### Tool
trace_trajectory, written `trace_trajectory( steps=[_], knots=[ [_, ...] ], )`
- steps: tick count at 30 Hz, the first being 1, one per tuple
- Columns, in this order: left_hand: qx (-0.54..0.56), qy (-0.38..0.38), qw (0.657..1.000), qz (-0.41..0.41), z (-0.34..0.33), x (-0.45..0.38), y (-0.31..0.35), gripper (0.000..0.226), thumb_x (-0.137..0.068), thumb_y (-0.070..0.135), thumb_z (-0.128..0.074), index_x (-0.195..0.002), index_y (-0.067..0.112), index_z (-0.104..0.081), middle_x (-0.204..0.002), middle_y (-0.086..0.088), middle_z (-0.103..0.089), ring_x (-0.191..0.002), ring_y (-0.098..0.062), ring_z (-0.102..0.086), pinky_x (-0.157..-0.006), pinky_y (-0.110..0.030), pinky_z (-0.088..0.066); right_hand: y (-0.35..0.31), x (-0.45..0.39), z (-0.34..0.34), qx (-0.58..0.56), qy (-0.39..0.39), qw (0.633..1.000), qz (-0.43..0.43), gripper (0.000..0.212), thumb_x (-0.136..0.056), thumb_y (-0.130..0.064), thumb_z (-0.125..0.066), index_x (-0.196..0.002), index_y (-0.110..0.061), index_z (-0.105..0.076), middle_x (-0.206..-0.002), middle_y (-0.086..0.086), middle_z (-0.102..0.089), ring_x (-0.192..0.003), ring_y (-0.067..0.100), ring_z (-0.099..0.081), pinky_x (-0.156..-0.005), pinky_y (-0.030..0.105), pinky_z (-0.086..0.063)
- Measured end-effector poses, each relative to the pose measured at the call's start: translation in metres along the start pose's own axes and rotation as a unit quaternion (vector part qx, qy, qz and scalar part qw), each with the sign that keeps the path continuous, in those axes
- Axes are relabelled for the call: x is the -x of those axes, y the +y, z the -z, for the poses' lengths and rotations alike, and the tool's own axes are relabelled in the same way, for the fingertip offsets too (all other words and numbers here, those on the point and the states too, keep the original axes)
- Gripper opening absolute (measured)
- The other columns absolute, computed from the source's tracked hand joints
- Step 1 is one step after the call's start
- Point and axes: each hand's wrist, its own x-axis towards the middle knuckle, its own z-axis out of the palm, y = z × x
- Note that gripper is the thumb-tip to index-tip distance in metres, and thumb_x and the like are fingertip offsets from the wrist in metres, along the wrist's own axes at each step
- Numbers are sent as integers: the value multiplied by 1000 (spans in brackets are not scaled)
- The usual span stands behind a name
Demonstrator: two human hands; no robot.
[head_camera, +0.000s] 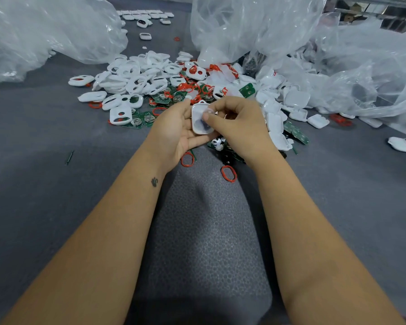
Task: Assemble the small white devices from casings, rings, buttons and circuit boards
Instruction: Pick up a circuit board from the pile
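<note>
Bare forearms come in from the bottom and meet over a grey dimpled foam mat point(204, 231). Left hand point(174, 134) cradles a small white rounded plastic casing point(198, 123), fingers curled under it, and the right hand point(237, 124) pinches its near edge with the thumb on top.

Biggest risk imo: whatever sits inside looks blurry, so if it's off-centre the thumb press could jam it or pop the casing out into the heap of white shells point(136, 78), red oval rings point(229, 174) and green circuit boards point(295, 133) just behind. Crinkly clear plastic bags point(256, 26) crowd the back of the grey table point(33, 141).
</note>
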Motion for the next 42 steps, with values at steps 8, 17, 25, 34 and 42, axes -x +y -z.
trace_trajectory(
  steps=[8, 17, 25, 34, 42],
  knots=[
    [-12, 1, 1000, -1, 0, 0, 0, 44, -106, 33, -33, -101, 3, -65, -87, -10, -75, -80, -19, -73, -69, -32, -61, -2, -1, -3, 46, 23, 999, 13, 9, -81, -5, -71, -84, -12, -68, -61, -4, -47, -54, 3, -40, -57, 19, -35],
    [-15, -4, 1000, -6, 2, -1, -1, 37, -104, 31, -38, -106, 4, -63, -94, -10, -74, -83, -19, -73, -72, -34, -60, -3, -1, -1, 24, 57, 998, -2, 27, -80, 1, -65, -99, -18, -61, -63, -2, -50, -55, 5, -44, -58, 21, -42],
    [11, 9, 999, -31, 3, -2, -1, 19, -97, 8, -51, -110, -3, -59, -99, -19, -72, -87, -26, -72, -70, -32, -59, -4, -1, 2, 10, 78, 997, -13, 14, -87, -9, -62, -99, -18, -64, -64, -5, -47, -58, 5, -45, -57, 16, -39],
    [45, 191, 958, -210, 17, -7, 8, 16, -93, -12, -50, -99, -3, -61, -89, -15, -70, -82, -19, -72, -74, -23, -57, 0, -2, 5, 142, 48, 989, 9, 27, -79, -2, -51, -89, -20, -67, -74, -8, -55, -60, 6, -45, -59, 25, -39],
    [92, 284, 915, -270, 24, -8, 13, 23, -89, -15, -46, -97, -4, -64, -89, -19, -63, -82, -18, -67, -71, -25, -57, 4, 2, -16, 348, -97, 925, 120, 33, -90, -18, -58, -122, -22, -67, -112, 3, -59, -112, 26, -45, -94, 35, -34]
  ],
)
